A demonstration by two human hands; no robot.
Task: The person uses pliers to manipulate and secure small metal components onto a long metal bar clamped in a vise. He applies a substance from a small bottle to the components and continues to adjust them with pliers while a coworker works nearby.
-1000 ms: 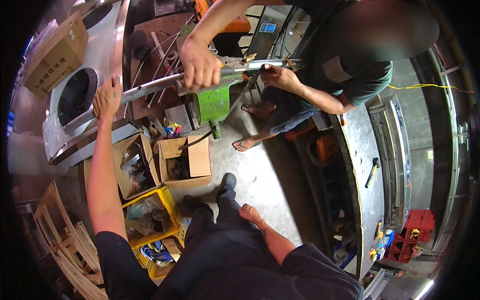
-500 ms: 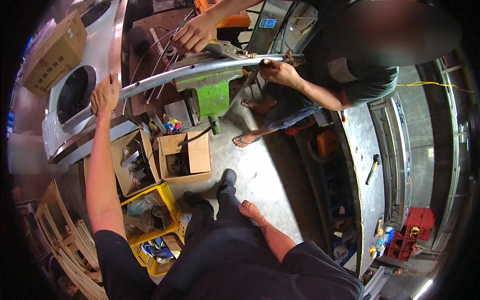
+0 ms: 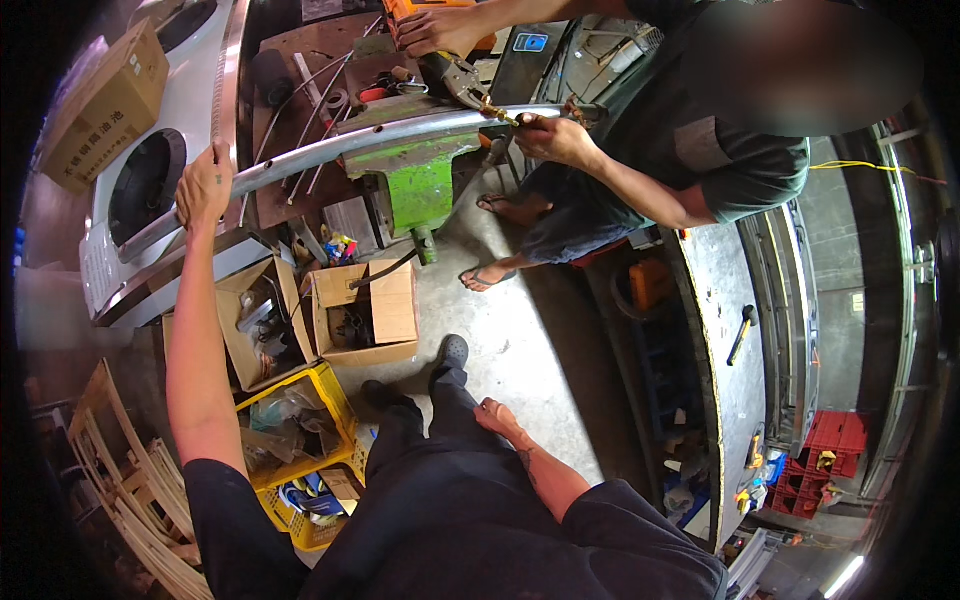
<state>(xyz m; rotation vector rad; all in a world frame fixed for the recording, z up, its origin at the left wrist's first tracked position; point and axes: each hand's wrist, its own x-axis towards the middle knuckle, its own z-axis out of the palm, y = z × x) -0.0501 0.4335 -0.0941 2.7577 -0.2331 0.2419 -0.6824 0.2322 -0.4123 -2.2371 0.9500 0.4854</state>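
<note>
Co-worker's head (image 3: 800, 65): blurred. Person's left hand (image 3: 205, 190) conceals part of the metal pipe (image 3: 300, 159). Contents (image 3: 352, 330) of the right-hand open carton (image 3: 393, 305): too dark to identify.

The shirt (image 3: 640, 545) and trousers (image 3: 452, 405) are black, clogs (image 3: 455, 350) grey.

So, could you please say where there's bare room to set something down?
Bare: grey bench between hammer and yellow items; bright floor right of the cardboard box. Crowded: beyond the metal pipe, around the green vise.
</note>
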